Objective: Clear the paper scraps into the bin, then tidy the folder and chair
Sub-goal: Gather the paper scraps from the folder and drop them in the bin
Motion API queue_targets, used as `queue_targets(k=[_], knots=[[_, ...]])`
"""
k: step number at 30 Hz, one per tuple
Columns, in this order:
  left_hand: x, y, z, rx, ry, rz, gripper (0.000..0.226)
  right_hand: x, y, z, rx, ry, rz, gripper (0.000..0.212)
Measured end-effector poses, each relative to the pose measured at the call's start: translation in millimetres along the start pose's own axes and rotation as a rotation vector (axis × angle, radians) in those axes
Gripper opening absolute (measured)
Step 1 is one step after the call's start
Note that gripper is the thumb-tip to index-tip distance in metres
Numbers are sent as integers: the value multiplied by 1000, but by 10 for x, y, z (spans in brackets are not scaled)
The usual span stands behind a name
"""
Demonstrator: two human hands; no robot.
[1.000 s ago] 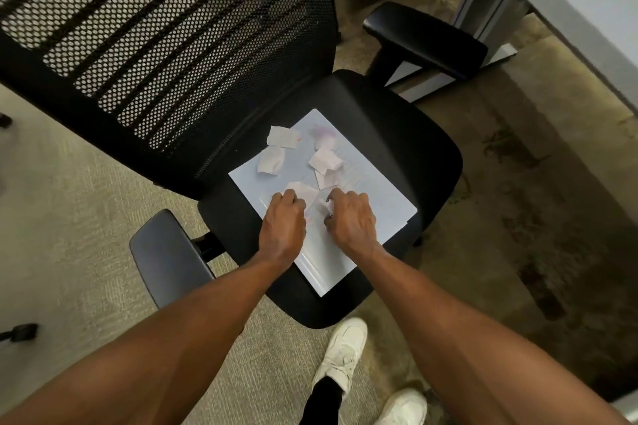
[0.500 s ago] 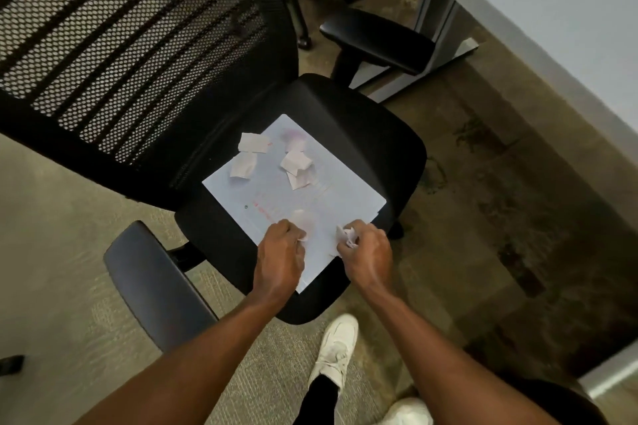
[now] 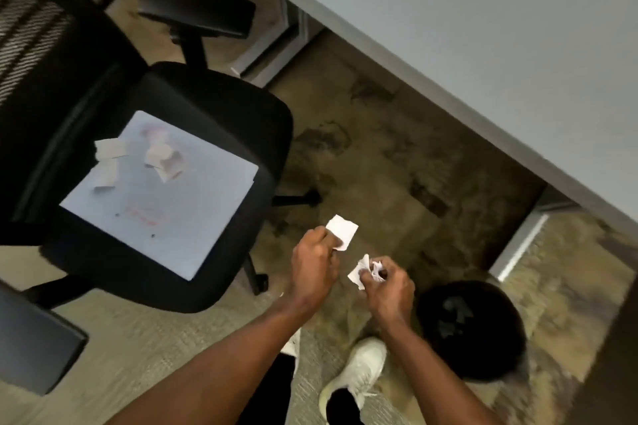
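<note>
A pale folder (image 3: 179, 203) lies on the seat of a black mesh office chair (image 3: 214, 103). Several white paper scraps (image 3: 157, 157) still rest on the folder's far half. My left hand (image 3: 312, 264) pinches a flat white scrap (image 3: 342, 229) in the air, to the right of the seat. My right hand (image 3: 388, 286) grips crumpled scraps (image 3: 366, 271) close beside it. A round black bin (image 3: 473, 331) stands on the floor just right of and below my right hand.
A grey desk top (image 3: 483, 45) runs diagonally across the upper right, with metal legs (image 3: 518, 245) under it. The chair's armrests (image 3: 200, 15) stick out at top and bottom left. My white shoes (image 3: 359, 373) stand on the carpet beside the bin.
Both hands lifted off the folder and moved right, off the chair, each carrying scraps. The view swung right, bringing the bin into sight.
</note>
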State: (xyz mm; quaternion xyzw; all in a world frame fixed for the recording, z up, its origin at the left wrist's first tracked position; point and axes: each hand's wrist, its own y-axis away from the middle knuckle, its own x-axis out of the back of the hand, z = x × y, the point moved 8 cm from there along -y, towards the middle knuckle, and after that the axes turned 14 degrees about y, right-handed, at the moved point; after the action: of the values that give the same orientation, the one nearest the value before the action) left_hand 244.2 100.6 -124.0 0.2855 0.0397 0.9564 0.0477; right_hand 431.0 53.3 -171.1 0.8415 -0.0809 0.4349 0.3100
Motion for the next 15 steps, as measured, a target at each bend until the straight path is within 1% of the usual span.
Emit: queue_targets(k=[3, 5, 8, 10, 15], knots=[[-504, 46, 191, -19, 6, -69, 22, 218, 30, 605, -152, -33, 12, 12], [-861, 110, 329, -37, 6, -122, 22, 356, 45, 1015, -244, -64, 22, 15], [-1423, 239, 507, -35, 50, -242, 21, 474, 62, 1646, -365, -150, 26, 16], [-1780, 322, 605, -5, 68, -298, 21, 566, 50, 2009, -401, -188, 72, 16], [-2553, 502, 777, 144, 103, -292, 18, 752, 66, 2834, -571, -273, 136, 18]])
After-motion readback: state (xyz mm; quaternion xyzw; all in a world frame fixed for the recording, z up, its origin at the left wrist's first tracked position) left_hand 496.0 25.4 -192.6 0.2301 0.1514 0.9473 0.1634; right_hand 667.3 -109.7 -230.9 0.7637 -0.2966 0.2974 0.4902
